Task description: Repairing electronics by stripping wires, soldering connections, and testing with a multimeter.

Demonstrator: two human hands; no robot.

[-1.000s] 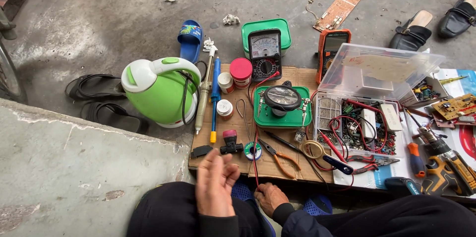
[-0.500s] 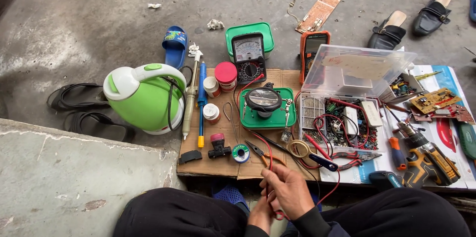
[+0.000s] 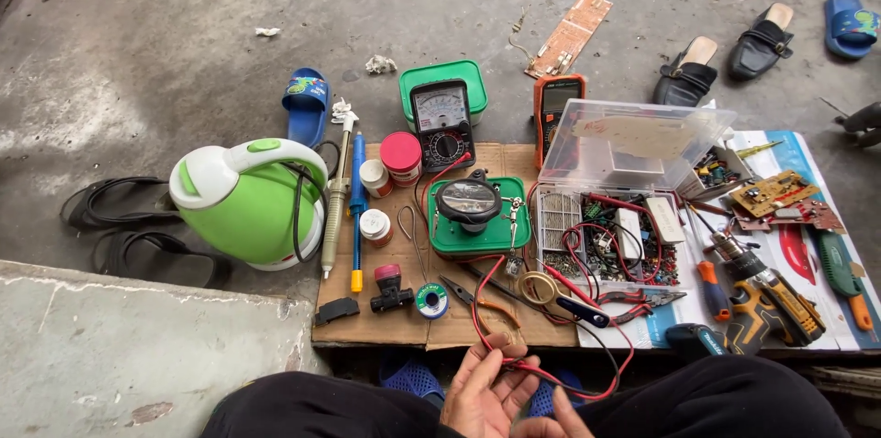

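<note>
- Head view: red test leads [image 3: 514,366] lie across the left hand [image 3: 485,392], bottom centre, between the person's knees; fingers loosely curled, thumb pressing the wires.
- Right hand [image 3: 551,420] only partly in frame, just beside the left; can't tell how its fingers are set.
- Leads run up over the cardboard sheet [image 3: 385,328] on the floor to the green-cased meter [image 3: 470,209].
- Near the leads: solder spool [image 3: 429,300], pliers [image 3: 482,296].
- Farther out: 2nd analog meter [image 3: 442,117], green kettle [image 3: 248,204] left, clear parts box [image 3: 610,209] and cordless drill [image 3: 766,296] right.
</note>
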